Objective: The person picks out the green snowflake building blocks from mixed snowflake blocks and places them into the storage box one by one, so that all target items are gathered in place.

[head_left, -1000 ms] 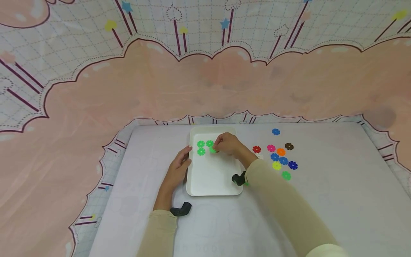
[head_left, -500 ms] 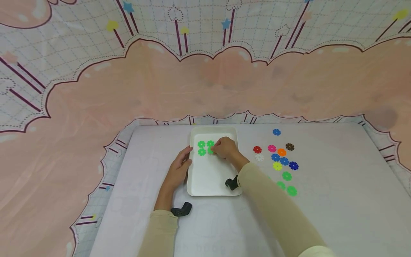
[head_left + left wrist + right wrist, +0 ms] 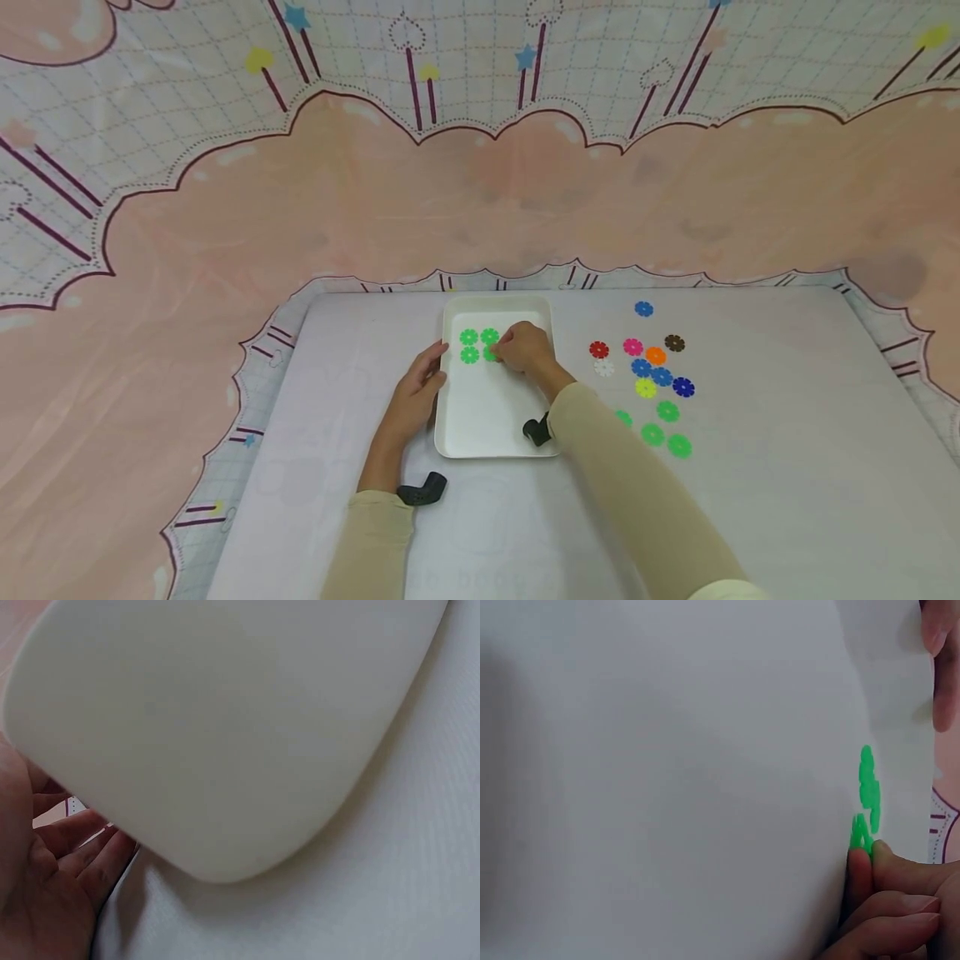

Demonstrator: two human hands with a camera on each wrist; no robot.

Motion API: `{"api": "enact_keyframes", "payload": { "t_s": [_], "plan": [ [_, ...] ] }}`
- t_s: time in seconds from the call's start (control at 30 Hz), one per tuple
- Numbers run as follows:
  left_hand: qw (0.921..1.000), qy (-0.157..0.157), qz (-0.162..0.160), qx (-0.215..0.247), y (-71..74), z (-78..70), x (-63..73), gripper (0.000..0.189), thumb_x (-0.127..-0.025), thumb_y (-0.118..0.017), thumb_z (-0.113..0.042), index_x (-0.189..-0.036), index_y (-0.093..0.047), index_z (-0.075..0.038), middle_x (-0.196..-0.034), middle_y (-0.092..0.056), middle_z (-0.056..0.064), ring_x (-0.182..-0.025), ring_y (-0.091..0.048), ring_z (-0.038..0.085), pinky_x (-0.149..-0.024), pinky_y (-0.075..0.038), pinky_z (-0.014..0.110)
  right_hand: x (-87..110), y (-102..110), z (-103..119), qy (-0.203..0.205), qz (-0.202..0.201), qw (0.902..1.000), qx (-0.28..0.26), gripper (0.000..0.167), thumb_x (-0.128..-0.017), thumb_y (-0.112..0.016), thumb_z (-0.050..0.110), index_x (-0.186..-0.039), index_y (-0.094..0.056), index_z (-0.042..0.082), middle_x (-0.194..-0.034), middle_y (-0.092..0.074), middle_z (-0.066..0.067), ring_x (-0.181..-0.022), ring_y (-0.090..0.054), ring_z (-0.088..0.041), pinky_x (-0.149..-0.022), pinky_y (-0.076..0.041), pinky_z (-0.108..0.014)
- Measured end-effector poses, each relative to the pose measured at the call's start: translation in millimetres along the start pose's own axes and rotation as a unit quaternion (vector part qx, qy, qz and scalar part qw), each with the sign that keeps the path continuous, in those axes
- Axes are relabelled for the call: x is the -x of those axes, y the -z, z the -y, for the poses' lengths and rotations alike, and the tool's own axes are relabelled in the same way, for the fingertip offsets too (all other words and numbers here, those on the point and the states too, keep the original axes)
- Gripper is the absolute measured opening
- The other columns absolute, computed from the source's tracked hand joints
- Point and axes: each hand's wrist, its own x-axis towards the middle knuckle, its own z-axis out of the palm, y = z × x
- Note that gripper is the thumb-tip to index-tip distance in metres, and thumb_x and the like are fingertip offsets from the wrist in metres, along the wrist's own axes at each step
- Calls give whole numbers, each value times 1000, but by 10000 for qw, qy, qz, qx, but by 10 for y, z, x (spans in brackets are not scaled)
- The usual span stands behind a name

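Note:
In the head view, a white tray (image 3: 480, 417) holds several green notched plastic discs (image 3: 468, 337), set in two short rows near its far left corner. My right hand (image 3: 527, 346) pinches the near right green disc (image 3: 491, 354) between thumb and index finger, down at the tray floor; the hand partly covers it. In the right wrist view, that green disc (image 3: 861, 838) shows at the fingertips, edge-on beside another. My left hand (image 3: 412, 392) touches the tray's left rim with fingertips and thumb. Its fingers (image 3: 71, 832) lie along the tray edge in the left wrist view.
Right of the tray, loose discs lie on the white table (image 3: 787, 467): red (image 3: 598, 350), white (image 3: 603, 367), pink (image 3: 633, 347), brown (image 3: 674, 343), orange (image 3: 656, 356), yellow (image 3: 646, 387), several blue (image 3: 644, 309) and several green (image 3: 678, 446). The right sleeve partly covers one green disc.
My right hand has shifted slightly left and nearer, bringing the green disc closer to the others. Its forearm swung left, uncovering white and green discs on the table. My left hand stays at the rim.

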Motion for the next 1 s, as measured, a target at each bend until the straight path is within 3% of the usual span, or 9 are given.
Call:
{"api": "enact_keyframes", "payload": {
  "t_s": [0.5, 0.73, 1.0],
  "plan": [
    [10000, 41, 22, 47, -7, -21, 3, 49, -107, -46, -6, -155, -42, -7, -168, -30, 6, -154, -31, 29, -124, -30, 50, -4, -37, 9, -56, -248, 9995, 172, 26, -88, -81, 32, -80, -70, 10, -81, -68, -3, -74, -57, -17, -58, -44, -25],
    [9999, 10, 49, 120, -6, -34, 9, 49, -107, -46, -6, -155, -41, -7, -168, -29, 7, -155, -30, 29, -124, -30, 49, -10, -29, 18, -160, -101, 9998, 5, 25, -89, -80, 29, -79, -68, 10, -63, -67, -1, -59, -59, -13, -53, -44, -23],
    [9999, 28, 19, 110, -8, -31, 12, 49, -106, -46, -6, -155, -42, -7, -168, -30, 7, -154, -31, 29, -124, -30, 50, -10, -40, 20, -326, 30, 9991, -276, 23, -89, -80, 26, -85, -66, 8, -65, -69, -3, -57, -64, -13, -54, -46, -22]
  ]
}}
